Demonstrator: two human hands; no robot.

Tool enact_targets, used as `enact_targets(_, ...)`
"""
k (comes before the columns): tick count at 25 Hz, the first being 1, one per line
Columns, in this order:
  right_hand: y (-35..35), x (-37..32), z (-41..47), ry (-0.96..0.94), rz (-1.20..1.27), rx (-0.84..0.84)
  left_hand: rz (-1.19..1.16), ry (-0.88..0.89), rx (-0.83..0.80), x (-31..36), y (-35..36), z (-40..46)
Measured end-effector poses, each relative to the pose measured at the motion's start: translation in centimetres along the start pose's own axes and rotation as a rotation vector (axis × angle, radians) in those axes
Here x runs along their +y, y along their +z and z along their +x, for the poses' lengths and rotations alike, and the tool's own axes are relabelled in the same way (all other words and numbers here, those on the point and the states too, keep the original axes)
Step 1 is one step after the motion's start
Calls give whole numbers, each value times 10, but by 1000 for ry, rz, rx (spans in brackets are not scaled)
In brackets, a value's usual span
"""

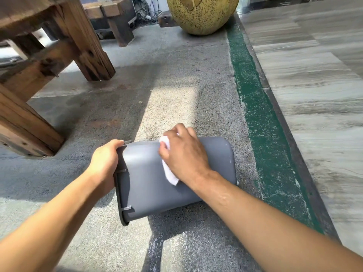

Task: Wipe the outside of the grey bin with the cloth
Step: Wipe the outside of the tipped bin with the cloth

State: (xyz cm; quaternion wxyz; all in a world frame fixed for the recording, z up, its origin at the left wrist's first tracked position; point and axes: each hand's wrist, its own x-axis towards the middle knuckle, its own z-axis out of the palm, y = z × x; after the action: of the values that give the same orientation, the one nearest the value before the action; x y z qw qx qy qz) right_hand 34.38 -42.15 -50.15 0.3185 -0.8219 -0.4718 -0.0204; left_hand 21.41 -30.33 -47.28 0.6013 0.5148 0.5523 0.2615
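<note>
The grey bin (149, 185) lies on its side on the rough concrete floor, its open rim toward the left and its closed base toward the right. My left hand (106, 163) grips the rim at the bin's upper left edge. My right hand (184, 156) presses a white cloth (170, 173) flat against the bin's upturned side wall, near the far edge. Most of the cloth is hidden under my palm; its ends stick out past my fingers and beside my wrist.
A heavy wooden table leg (88, 55) and beam (23, 122) stand at the left. A large yellow-green speckled pot (202, 14) sits at the top. A green painted strip (261, 122) and grey stone tiles (318, 95) run along the right.
</note>
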Motion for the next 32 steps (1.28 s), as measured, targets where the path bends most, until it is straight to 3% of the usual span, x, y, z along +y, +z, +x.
enact_targets(8, -33, 116, -35, 359, 6, 100, -35, 3, -79, 5, 0, 3)
enact_targets(16, -44, 165, -63, 582, 9, 6, -43, -80, -182, 8, -1, -4)
enact_targets(20, -51, 129, -42, 475, 147, 205, -5, -117, -162, 3, -5, -4)
enact_targets(22, -49, 99, -25, 346, 200, 214, 44, -121, -163, 2, -7, -5)
enact_targets(27, -18, 6, 3, -32, 250, 2, 291, -146, -186, 2, -19, -2)
enact_targets(32, 15, -37, -20, -199, 43, -167, 490, -119, -57, -9, -15, 7)
